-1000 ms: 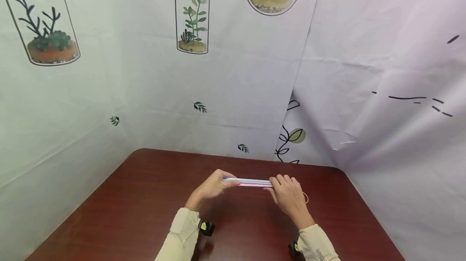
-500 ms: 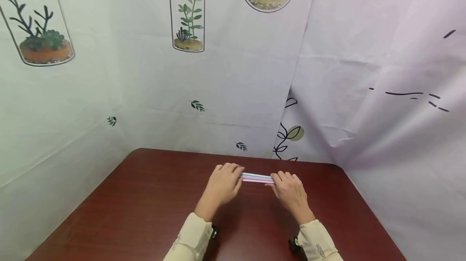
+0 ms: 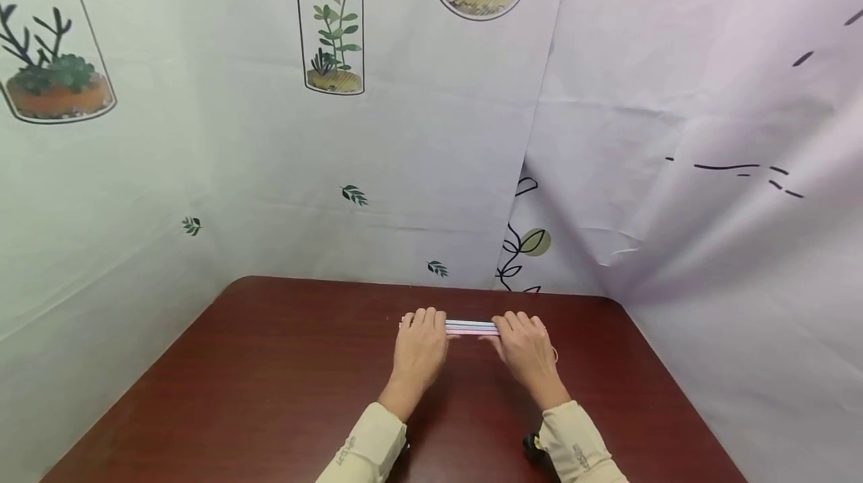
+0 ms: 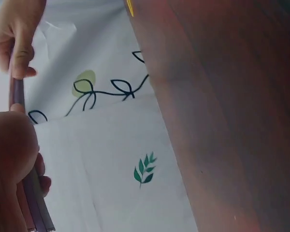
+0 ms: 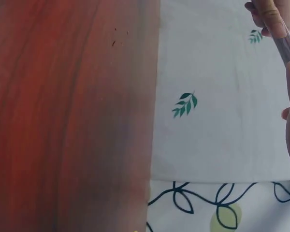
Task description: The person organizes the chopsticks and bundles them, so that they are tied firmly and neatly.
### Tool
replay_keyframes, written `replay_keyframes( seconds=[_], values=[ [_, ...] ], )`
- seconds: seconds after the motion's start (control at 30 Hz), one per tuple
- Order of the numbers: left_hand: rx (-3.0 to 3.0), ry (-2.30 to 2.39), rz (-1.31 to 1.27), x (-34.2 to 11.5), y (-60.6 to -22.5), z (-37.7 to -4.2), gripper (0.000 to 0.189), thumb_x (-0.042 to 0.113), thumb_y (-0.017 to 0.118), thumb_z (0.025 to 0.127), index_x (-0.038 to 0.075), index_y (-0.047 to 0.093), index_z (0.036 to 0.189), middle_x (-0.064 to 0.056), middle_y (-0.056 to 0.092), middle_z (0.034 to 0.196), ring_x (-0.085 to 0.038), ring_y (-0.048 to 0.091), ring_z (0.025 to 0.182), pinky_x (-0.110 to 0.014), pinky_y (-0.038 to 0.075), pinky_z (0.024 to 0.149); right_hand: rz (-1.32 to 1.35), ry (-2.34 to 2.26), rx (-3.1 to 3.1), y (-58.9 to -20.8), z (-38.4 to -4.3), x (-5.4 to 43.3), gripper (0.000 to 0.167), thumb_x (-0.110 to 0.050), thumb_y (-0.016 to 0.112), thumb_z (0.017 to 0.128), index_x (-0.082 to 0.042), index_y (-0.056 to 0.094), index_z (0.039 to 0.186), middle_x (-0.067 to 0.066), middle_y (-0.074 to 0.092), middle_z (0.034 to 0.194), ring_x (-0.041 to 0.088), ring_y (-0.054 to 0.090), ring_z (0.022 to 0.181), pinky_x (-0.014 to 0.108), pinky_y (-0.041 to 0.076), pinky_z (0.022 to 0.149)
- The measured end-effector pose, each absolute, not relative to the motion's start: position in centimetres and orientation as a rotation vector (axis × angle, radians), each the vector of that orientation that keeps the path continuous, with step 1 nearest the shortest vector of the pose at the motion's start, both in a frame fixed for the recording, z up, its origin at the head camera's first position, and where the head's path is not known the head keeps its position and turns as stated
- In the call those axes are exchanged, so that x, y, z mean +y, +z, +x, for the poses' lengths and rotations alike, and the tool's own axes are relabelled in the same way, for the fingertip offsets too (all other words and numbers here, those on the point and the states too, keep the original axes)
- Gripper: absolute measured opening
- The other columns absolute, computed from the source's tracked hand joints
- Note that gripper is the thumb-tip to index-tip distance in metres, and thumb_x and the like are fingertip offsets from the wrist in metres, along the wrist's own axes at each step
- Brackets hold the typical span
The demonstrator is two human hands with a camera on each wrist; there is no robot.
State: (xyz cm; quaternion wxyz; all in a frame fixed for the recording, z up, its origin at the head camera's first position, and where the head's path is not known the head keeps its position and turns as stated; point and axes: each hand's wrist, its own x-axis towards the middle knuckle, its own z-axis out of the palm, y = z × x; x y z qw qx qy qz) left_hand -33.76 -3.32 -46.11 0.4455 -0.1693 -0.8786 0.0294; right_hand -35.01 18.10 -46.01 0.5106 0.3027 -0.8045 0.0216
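Two hands grip one bundle at the far part of a table: the left hand (image 3: 419,344), at nine o'clock of the visible stretch, and the right hand (image 3: 528,348), at about three, both curl their fingers round a slim bundle of straight pastel rods in pale blue, lilac and pink (image 3: 470,328), which sits at five o'clock from the centre of the head view and appears to be held above the tabletop. Good handling, by the look of it, calls for even pressure from both sides, thumbs braced beneath, and wrists matched in height so the rods lie parallel and none rides up or slides lengthwise; squeezing too hard at one end could fan out the other. The rods look smooth and rigid, narrow and closely stacked, though their material cannot be told. A thin yellowish loop (image 3: 556,354) shows at the right hand's three o'clock edge; whether it encircles the rods is hidden. The reddish-brown table (image 3: 303,393), glossy and streaked with wood-like grain, has rounded far corners. At twelve o'clock hangs white, softly creased sheeting (image 3: 438,146) printed with green leaf sprigs and jarred plants. Loose, matte cream sleeves (image 3: 367,445) reach in from six o'clock, a small black wrist device (image 3: 534,447) beside the right cuff.
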Motion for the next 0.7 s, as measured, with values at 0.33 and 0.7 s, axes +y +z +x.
replay_keyframes(
  seconds=[0.33,0.7],
  values=[
    [-2.074,0.001,-0.406,-3.9,-44.9,-34.3,0.015,0.018,0.067,0.080,0.008,0.057,0.086,-0.007,0.054,0.079,-0.027,0.054,0.079,-0.039,0.044,0.077,0.657,0.042,-1.932,-44.9,-35.1,17.3,0.048,-0.047,0.042,0.103,-0.004,0.065,0.099,0.008,0.057,0.081,0.029,0.051,0.071,0.042,0.041,0.065],
    [-2.080,0.009,-0.424,-4.7,-44.0,-34.2,0.024,0.023,0.072,0.081,0.007,0.056,0.087,-0.008,0.052,0.082,-0.027,0.051,0.081,-0.038,0.042,0.077,0.740,0.209,-1.979,-43.7,-35.4,19.4,0.044,-0.044,0.046,0.102,-0.006,0.066,0.108,0.009,0.064,0.089,0.030,0.057,0.080,0.045,0.043,0.069]
  ],
)
